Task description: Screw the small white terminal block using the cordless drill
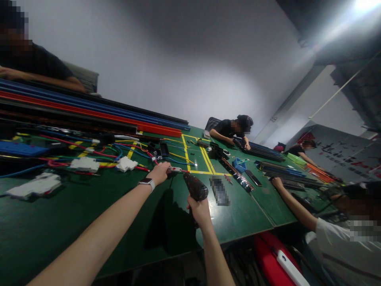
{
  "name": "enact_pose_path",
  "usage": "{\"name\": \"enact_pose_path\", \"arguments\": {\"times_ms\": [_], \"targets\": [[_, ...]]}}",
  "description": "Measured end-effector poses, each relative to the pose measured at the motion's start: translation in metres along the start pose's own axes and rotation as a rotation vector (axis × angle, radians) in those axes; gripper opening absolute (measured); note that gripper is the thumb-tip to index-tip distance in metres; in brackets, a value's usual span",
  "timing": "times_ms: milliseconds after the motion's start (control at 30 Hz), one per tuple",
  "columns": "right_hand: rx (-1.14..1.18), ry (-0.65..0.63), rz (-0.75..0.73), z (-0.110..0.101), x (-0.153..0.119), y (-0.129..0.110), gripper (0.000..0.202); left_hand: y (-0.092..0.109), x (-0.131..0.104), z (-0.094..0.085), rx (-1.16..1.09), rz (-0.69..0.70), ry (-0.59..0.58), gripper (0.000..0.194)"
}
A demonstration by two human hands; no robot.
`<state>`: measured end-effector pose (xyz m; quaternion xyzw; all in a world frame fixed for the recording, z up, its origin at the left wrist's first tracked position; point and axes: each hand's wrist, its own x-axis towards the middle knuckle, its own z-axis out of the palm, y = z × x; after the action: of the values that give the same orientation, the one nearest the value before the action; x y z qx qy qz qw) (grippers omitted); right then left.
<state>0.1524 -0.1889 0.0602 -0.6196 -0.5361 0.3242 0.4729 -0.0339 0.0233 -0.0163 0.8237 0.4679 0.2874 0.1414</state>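
My left hand [160, 172], with a watch [146, 181] on its wrist, is closed on a small white-and-red block [176, 169] just above the green table. Red wire runs at both ends of that block. Wrapped around the grip of a dark cordless screwdriver [197, 188] is my right hand [200, 210]. The screwdriver's nose points toward the block, close to its right end; whether they touch I cannot tell. White plastic modules [85, 164] with coloured wires lie left of my left hand. A pixelated dark flat object [219, 190] lies right of the screwdriver.
Long blue, orange [160, 129] and black profiles lie along the table's far left side. Yellow tape [202, 172] marks the green table [125, 226]. A blue bin [239, 165] and a copper-coloured strip [238, 174] are farther right. Other people sit around the table.
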Motion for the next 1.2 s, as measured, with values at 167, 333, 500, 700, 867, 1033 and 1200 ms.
{"name": "enact_pose_path", "arguments": {"times_ms": [167, 333, 500, 700, 867, 1033, 1200], "targets": [[-0.01, 0.001, 0.003, -0.0002, 0.0002, 0.0021, 0.008, -0.0009, -0.0001, 0.0001, 0.005, 0.021, 0.008, 0.015], [-0.012, -0.003, -0.011, 0.0, 0.0004, 0.0036, 0.008, 0.0008, -0.0012, -0.0016, 0.01, 0.018, 0.005, 0.014], [-0.005, -0.014, -0.004, 0.0, 0.0004, 0.004, 0.008, 0.002, -0.0009, -0.0027, 0.006, 0.003, -0.011, 0.015], [0.002, 0.003, 0.005, 0.0007, 0.0006, 0.0061, 0.007, 0.0008, -0.0007, -0.0016, 0.008, 0.01, 0.001, 0.016], [0.0, -0.001, 0.006, 0.0011, 0.0011, 0.0073, 0.005, 0.0001, -0.0007, -0.001, 0.015, 0.01, 0.005, 0.016], [0.01, 0.007, -0.004, 0.0014, 0.0013, 0.0058, 0.006, -0.0011, -0.0001, -0.0001, 0.012, 0.017, 0.008, 0.016], [0.024, -0.008, -0.021, 0.0005, 0.0013, 0.006, 0.006, -0.0029, 0.0005, 0.0012, 0.023, 0.027, 0.009, 0.015]]}}
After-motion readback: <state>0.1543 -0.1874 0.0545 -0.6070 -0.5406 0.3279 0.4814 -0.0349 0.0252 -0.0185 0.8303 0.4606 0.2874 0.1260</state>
